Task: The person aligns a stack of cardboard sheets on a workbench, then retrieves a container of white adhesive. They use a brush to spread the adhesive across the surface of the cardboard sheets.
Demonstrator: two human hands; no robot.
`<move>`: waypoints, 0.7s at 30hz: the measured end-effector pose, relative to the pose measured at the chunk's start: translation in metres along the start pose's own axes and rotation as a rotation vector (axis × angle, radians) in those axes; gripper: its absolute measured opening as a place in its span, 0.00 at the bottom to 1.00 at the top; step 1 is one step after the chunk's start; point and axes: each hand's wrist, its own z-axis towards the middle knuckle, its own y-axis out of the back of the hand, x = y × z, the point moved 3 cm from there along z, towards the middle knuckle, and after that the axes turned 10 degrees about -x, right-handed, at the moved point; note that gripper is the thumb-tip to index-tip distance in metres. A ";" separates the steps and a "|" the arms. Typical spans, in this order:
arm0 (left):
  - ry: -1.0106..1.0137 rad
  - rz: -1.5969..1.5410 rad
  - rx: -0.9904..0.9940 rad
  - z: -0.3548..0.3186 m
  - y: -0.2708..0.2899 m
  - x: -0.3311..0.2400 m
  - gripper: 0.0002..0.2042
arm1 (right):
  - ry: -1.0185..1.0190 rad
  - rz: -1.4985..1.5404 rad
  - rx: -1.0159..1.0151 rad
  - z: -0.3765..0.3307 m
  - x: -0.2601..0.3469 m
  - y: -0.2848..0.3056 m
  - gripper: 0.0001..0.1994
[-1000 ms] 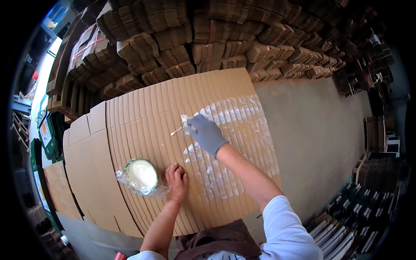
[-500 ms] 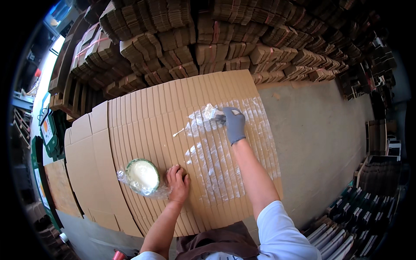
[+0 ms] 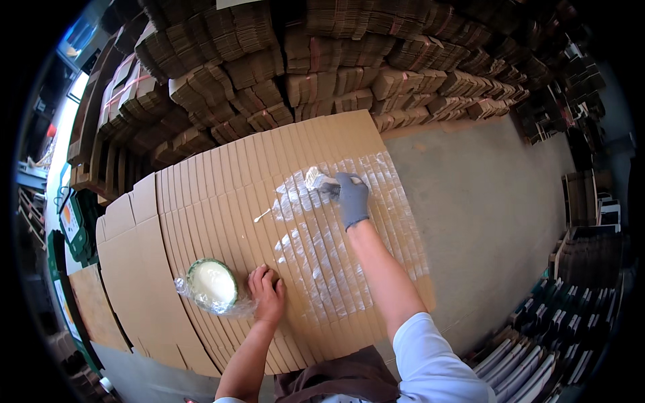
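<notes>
A fanned row of flat cardboard sheets [image 3: 222, 201] lies across a work surface, their overlapping edges shiny with wet white glue on the right half. My right hand [image 3: 351, 199], in a grey glove, grips a glue brush [image 3: 317, 180] whose bristles rest on the far edge of the wet patch. My bare left hand [image 3: 267, 292] presses flat on the near sheets, fingers spread. Just left of it sits a round green bowl of white glue [image 3: 212, 284] lined with clear plastic.
Tall stacks of bundled flat cardboard [image 3: 322, 60] line the far side. Grey concrete floor [image 3: 490, 215] spreads to the right. More stacked flat boxes [image 3: 557, 316] stand at the lower right, and green items [image 3: 74, 228] at the far left.
My right hand has carried the brush away from me and to the right, from the middle of the glued patch to its far edge. My left hand and the bowl stayed put.
</notes>
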 end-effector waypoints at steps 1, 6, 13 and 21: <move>0.001 0.001 0.008 0.001 0.000 -0.001 0.19 | -0.014 0.034 0.006 0.003 -0.003 0.000 0.06; -0.007 0.008 0.013 0.000 0.003 0.003 0.20 | -0.050 0.215 -0.141 0.022 0.028 0.016 0.06; -0.032 0.016 0.013 0.002 0.000 -0.002 0.20 | -0.032 0.245 -0.178 0.037 0.037 0.033 0.04; -0.018 0.022 -0.003 0.000 0.001 0.001 0.19 | -0.036 0.290 -0.211 0.068 0.040 0.055 0.09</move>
